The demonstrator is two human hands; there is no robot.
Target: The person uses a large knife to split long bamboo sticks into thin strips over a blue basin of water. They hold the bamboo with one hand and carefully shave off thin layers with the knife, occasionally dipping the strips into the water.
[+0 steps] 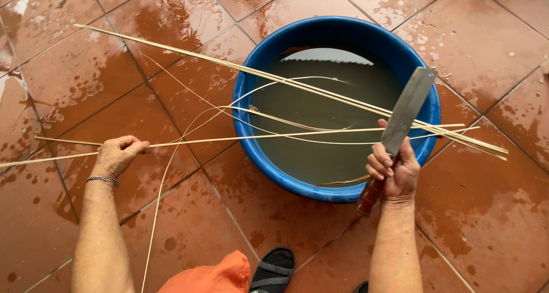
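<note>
My left hand (pixel 117 154) pinches a long thin bamboo strip (pixel 257 137) that runs rightward across a blue basin (pixel 337 107) of murky water. My right hand (pixel 393 168) grips the wooden handle of a broad cleaver-like knife (pixel 406 111), blade pointing up and away over the basin's right rim. Several more pale bamboo strips (pixel 240 71) lie slanted across the basin, their ends resting on the tiles at both sides. Thin curled shavings (pixel 171 173) trail from the basin down over the floor.
Wet reddish-brown floor tiles (pixel 86 75) lie all around. An orange cloth (pixel 213 276) covers my knee at the bottom edge, beside a dark sandal (pixel 274 270). A silver bracelet (pixel 102 180) sits on my left wrist.
</note>
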